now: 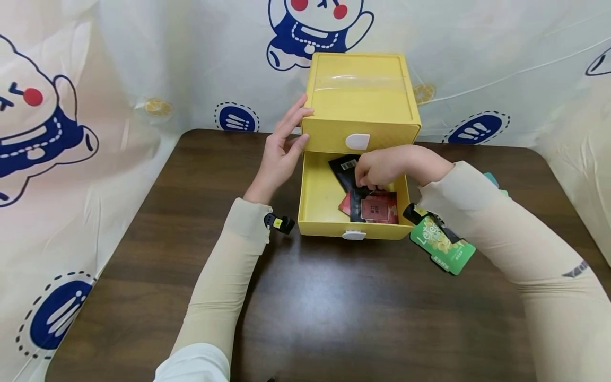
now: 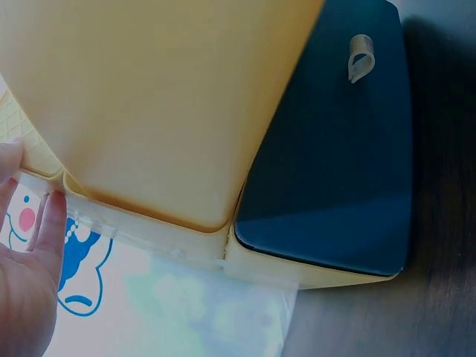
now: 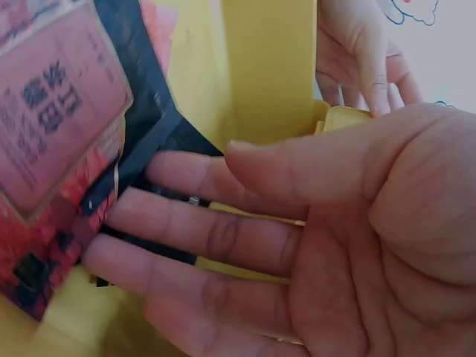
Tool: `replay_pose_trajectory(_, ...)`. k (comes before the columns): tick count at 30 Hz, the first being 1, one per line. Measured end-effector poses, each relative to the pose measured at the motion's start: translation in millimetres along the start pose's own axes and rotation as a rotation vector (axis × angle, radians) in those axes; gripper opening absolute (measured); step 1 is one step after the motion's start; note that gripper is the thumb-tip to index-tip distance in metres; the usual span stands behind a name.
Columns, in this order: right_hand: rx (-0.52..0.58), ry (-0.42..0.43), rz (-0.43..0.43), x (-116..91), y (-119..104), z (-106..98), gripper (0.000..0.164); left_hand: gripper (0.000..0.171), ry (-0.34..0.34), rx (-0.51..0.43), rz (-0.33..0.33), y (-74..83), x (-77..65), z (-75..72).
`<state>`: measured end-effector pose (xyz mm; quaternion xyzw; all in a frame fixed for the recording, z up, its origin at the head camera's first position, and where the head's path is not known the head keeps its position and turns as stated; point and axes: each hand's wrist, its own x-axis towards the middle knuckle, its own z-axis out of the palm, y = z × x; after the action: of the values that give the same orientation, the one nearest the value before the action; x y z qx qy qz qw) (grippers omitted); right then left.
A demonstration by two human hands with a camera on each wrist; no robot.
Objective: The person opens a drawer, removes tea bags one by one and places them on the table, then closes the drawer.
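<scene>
A yellow drawer box [image 1: 363,95] stands at the back of the table with its lower drawer [image 1: 315,196] pulled out. My left hand [image 1: 281,151] rests against the box's left side, fingertips at the upper edge and thumb lower down. Inside the drawer lie a black packet [image 1: 341,170] and a red and black packet [image 1: 379,208], overlapping. My right hand [image 1: 384,165] reaches down into the drawer. In the right wrist view its fingers [image 3: 201,230] are fairly straight and touch the red and black packet [image 3: 59,104]; the thumb stands apart from it.
A green packet [image 1: 446,249] lies right of the drawer, partly under my right wrist. Something teal [image 1: 491,179] shows behind that forearm. White printed sheeting [image 1: 229,48] hangs behind the dark wooden table [image 1: 324,307]. Each drawer front has a white tab [image 1: 354,235].
</scene>
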<state>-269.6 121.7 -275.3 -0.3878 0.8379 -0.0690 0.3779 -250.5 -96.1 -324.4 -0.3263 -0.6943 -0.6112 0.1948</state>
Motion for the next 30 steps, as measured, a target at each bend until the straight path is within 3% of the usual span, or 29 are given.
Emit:
replay_pose_trajectory(6,0.056,-0.054,0.027,-0.2,1.8,4.5,0.020,0.034,-0.005,0.006,0.001,0.1,-0.4,0.7)
replay_pose_trajectory(15,0.062,-0.063,0.011,2.2,2.9,4.6,0.020,0.035,-0.002,0.011,-0.003,-0.5,-0.6,0.6)
replay_pose_trajectory(24,0.044,-0.053,-0.079,5.0,3.8,5.8,0.009,0.035,0.002,0.006,0.005,-1.8,-1.5,-0.3)
replay_pose_trajectory(30,0.013,-0.023,-0.121,4.5,6.3,5.8,0.010,0.035,-0.006,0.005,0.001,-1.4,-0.8,-1.5)
